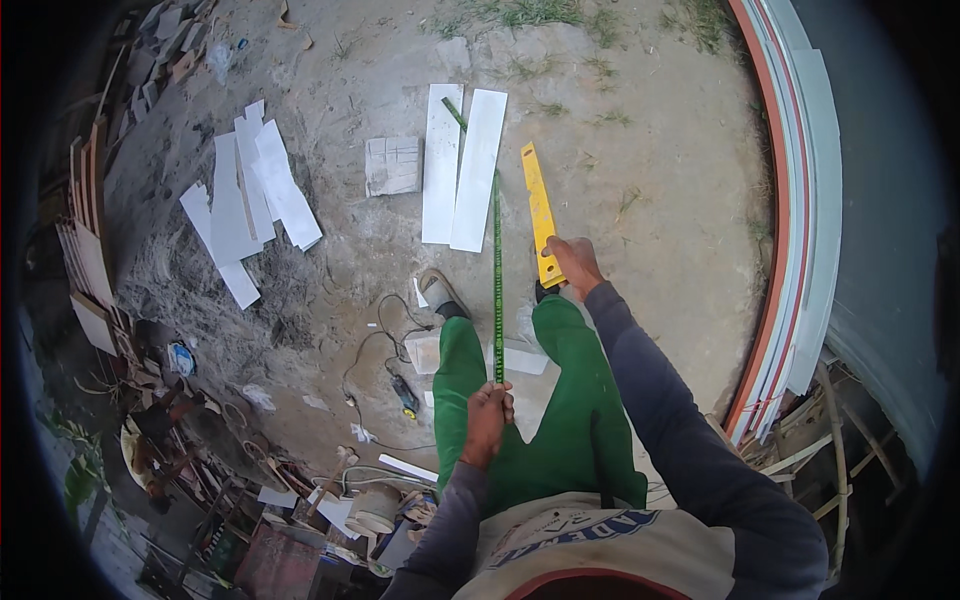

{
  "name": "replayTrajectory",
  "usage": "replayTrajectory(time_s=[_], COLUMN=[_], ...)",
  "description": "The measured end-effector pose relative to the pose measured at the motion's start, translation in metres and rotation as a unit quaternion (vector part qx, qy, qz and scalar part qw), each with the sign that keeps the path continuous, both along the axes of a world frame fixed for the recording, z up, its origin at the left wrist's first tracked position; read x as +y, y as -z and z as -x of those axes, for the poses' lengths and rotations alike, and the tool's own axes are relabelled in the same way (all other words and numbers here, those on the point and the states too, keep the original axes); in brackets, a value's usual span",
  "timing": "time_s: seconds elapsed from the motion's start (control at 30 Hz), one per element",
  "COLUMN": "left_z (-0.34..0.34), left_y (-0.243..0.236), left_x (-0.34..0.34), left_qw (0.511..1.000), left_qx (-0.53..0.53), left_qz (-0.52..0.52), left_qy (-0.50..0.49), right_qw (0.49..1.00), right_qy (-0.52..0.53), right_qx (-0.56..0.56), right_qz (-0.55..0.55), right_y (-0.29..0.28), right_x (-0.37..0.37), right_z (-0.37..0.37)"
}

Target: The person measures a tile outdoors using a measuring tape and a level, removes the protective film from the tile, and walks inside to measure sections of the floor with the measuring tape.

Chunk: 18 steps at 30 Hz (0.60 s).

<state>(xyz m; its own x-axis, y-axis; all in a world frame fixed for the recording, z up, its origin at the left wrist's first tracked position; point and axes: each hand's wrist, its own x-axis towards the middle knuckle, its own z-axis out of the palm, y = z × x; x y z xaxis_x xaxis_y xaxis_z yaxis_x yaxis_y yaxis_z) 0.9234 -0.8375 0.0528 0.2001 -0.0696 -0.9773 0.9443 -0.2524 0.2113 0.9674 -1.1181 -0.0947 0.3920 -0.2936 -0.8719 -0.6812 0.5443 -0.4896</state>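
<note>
My left hand [488, 425] is closed on the near end of a green marked tape measure [498, 280], which stretches away between my legs toward two white boards [478, 170]; a short green piece also shows between those boards. My right hand [572, 262] grips a long yellow tool [538, 200], perhaps a level, by its near end, just above my right foot. A grey block [393, 165] lies left of the boards, and two pale blocks [425, 352] are on the ground by my legs.
Several white offcuts [280, 185] lie at left. A power tool [402, 395] with a cord rests by my left leg. Long stacked strips [800, 200] line the right. Wood scraps [90, 250] and clutter [300, 530] surround the left and lower left.
</note>
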Motion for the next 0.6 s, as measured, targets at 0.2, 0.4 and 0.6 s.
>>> replayTrajectory(time_s=[0.2,0.4,0.6], left_z=[0.01,0.071,0.136], left_y=[-0.112,-0.179,-0.237], left_x=[-0.028,-0.006,0.014], left_qw=[0.997,0.993,0.991], left_qx=[-0.025,-0.029,-0.061], left_qz=[0.005,-0.009,0.004], left_qy=[-0.075,-0.115,-0.121], right_qw=[0.994,0.981,0.952], right_qy=[-0.098,-0.156,-0.251], right_qx=[0.037,0.105,0.147], right_qz=[0.021,0.041,0.09], right_y=[-0.042,-0.067,-0.097], right_x=[-0.023,-0.024,-0.053], right_z=[0.082,0.134,0.213])
